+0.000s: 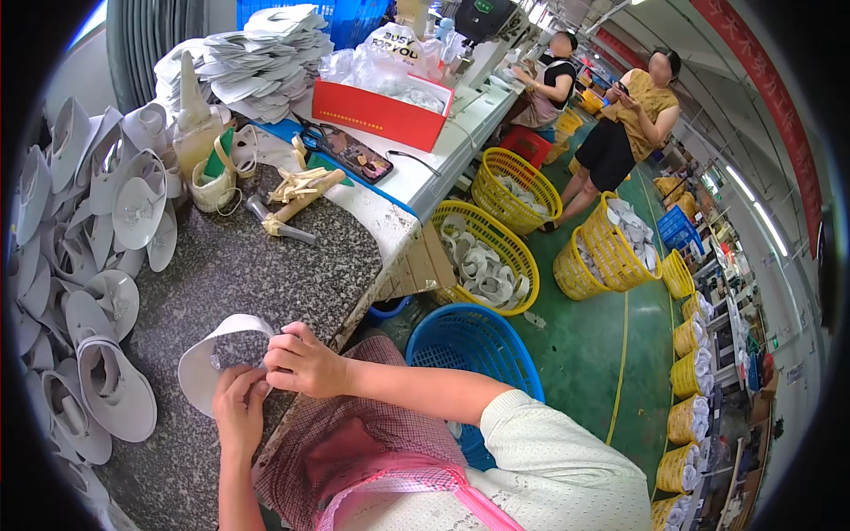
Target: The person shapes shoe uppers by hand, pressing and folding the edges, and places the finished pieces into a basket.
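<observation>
At the near edge of the dark speckled stone slab, I hold a white shoe upper (199, 376), its curved band arched above the slab. My left hand (239, 405) is closed on its near edge, fingers bent. My right hand (304, 361) pinches the band's right end, close beside the left fingers. Whatever lies between the fingertips is hidden. Left of the hands, a heap of similar white uppers (115, 389) covers the slab's side.
A hammer (282, 227) lies beyond my hands, near a glue bottle (197, 133). Scissors (312, 137), a phone (354, 155) and a red box (381, 115) sit farther back. A blue basket (478, 336) and yellow baskets (509, 265) stand right; two people are beyond.
</observation>
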`<state>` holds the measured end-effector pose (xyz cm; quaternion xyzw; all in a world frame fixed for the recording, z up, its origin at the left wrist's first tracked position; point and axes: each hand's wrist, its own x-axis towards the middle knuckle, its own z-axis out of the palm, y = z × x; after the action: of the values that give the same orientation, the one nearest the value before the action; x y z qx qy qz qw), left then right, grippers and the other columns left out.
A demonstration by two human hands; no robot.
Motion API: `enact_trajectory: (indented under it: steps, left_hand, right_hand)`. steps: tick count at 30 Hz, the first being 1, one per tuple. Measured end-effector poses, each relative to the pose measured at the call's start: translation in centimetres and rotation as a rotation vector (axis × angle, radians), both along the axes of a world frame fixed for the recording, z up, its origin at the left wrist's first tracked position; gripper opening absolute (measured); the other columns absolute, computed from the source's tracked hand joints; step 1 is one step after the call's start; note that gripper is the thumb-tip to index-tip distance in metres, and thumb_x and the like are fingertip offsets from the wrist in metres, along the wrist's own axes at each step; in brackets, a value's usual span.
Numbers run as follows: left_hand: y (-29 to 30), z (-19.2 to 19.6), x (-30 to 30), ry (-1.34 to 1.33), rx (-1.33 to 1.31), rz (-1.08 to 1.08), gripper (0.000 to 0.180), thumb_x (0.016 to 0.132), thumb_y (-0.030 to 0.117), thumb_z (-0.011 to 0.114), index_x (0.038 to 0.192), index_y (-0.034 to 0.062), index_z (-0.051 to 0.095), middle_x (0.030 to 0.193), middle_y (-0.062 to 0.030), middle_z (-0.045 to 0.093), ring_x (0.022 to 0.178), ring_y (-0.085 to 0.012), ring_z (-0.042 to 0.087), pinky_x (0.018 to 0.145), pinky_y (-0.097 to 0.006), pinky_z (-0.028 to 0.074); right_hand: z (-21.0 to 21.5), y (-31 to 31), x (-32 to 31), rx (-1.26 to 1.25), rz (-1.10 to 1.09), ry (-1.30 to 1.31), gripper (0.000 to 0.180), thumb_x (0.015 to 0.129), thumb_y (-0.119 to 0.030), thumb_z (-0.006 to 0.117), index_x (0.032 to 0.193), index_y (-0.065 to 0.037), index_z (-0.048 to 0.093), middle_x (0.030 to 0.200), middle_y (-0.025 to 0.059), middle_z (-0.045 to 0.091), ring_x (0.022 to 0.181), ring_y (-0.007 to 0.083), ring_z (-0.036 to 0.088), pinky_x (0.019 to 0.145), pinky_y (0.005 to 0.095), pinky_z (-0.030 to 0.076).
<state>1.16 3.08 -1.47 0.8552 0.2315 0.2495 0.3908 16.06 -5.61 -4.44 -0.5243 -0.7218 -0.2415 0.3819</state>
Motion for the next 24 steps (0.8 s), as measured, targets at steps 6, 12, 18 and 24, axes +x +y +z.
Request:
enact_trajectory:
  steps: [6, 12, 18, 24]
  left_hand:
    - [0.0, 0.2, 0.0, -0.001, -0.076, 0.012, 0.017, 0.069, 0.000, 0.063, 0.087, -0.0011, 0.064, 0.088, -0.0109, 0.059, 0.080, -0.0236, 0.057, 0.067, -0.031, 0.045]
    - [0.2, 0.0, 0.4, -0.016, -0.201, 0.074, 0.014, 0.068, -0.001, 0.064, 0.082, -0.0015, 0.065, 0.084, -0.0100, 0.060, 0.075, -0.0216, 0.057, 0.066, -0.030, 0.045]
    - [0.4, 0.0, 0.6, -0.016, -0.238, 0.077, 0.009, 0.069, -0.001, 0.062, 0.078, -0.0025, 0.063, 0.079, -0.0109, 0.060, 0.074, -0.0224, 0.056, 0.066, -0.031, 0.044]
    - [-0.8, -0.7, 0.5, -0.104, 0.294, 0.064, 0.003, 0.077, -0.003, 0.051, 0.080, -0.0032, 0.050, 0.077, -0.0142, 0.053, 0.071, -0.0316, 0.050, 0.065, -0.037, 0.040]
  right_hand:
    - [0.2, 0.6, 0.3, -0.010, 0.034, 0.049, 0.011, 0.069, -0.018, 0.055, 0.074, -0.011, 0.049, 0.086, 0.0016, 0.047, 0.092, 0.0203, 0.047, 0.079, 0.0392, 0.035]
    - [0.2, 1.0, 0.5, -0.009, 0.044, 0.023, 0.011, 0.069, -0.017, 0.056, 0.073, -0.010, 0.048, 0.085, 0.0018, 0.048, 0.090, 0.0207, 0.048, 0.078, 0.0387, 0.036]
    - [0.2, 1.1, 0.5, -0.010, 0.047, 0.022, 0.010, 0.070, -0.017, 0.055, 0.073, -0.011, 0.048, 0.085, 0.0018, 0.048, 0.090, 0.0207, 0.048, 0.077, 0.0384, 0.035]
    - [0.7, 1.2, 0.1, -0.026, 0.013, 0.015, 0.009, 0.073, -0.019, 0.054, 0.074, -0.012, 0.048, 0.085, 0.0009, 0.048, 0.091, 0.0192, 0.047, 0.079, 0.0391, 0.033]
